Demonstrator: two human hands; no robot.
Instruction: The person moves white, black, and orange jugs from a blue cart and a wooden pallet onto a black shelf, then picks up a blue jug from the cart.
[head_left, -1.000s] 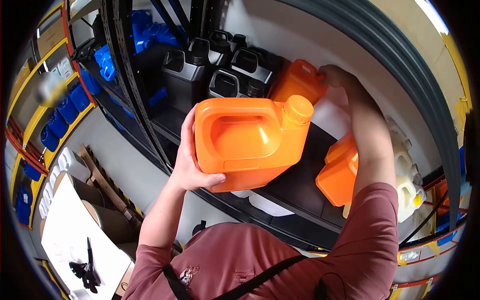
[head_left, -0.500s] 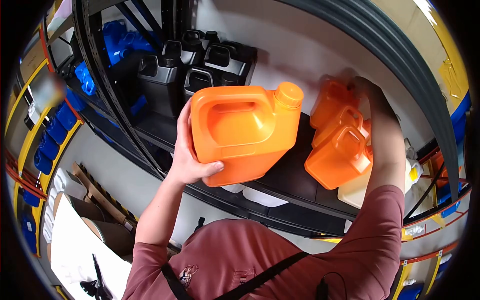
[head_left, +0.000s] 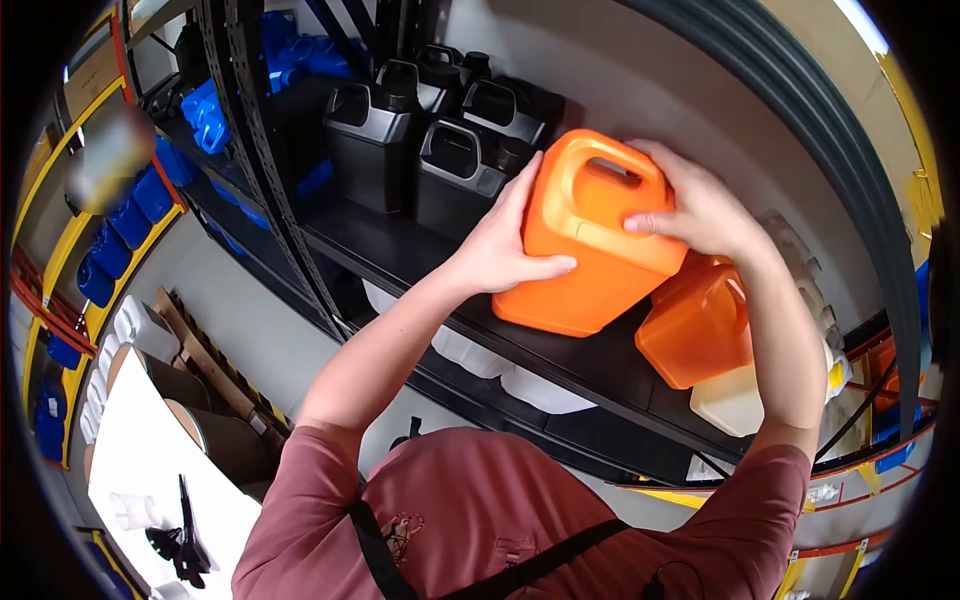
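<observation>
Both hands clasp the upright orange plastic handled jug (head_left: pixel 595 240) on the dark metal shelf (head_left: pixel 560 350): left hand (head_left: pixel 500 245) fingers spread along its side, right hand (head_left: pixel 695 205) fingers across its top.

Black jugs (head_left: pixel 420 140) are standing at the back of the dark shelf (head_left: pixel 400 255), blue containers (head_left: pixel 205 115) are sitting further left, and a white jug (head_left: pixel 735 400) is resting at right.
</observation>
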